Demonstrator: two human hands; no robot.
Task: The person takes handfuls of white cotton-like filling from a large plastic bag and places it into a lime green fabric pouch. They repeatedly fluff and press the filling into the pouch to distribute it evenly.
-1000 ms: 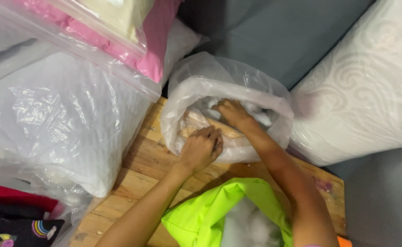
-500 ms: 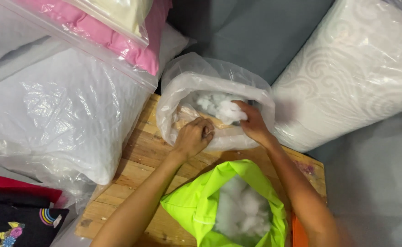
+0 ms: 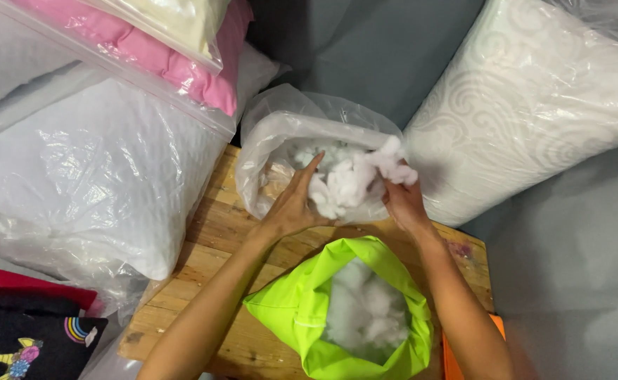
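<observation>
A clear plastic bag (image 3: 274, 134) of white fibre stuffing lies open on a wooden table (image 3: 203, 260). Both hands hold a clump of white stuffing (image 3: 354, 179) lifted out at the bag's mouth. My left hand (image 3: 295, 204) cups the clump from the left, fingers spread against it. My right hand (image 3: 404, 204) grips it from below on the right. Just below the hands stands a neon-green fabric cover (image 3: 295, 309), its mouth open and more white stuffing (image 3: 365, 313) showing inside.
Plastic-wrapped white pillows (image 3: 91, 183) are stacked at the left, with a pink one (image 3: 182, 63) on top. A patterned white pillow (image 3: 534, 105) leans at the right. Grey cloth (image 3: 365, 49) lies behind. A black printed fabric (image 3: 27, 341) sits at lower left.
Both hands have come up out of the clear bag with a clump of stuffing, which now sits above the bag's rim. The view has shifted slightly, showing more of the green cover.
</observation>
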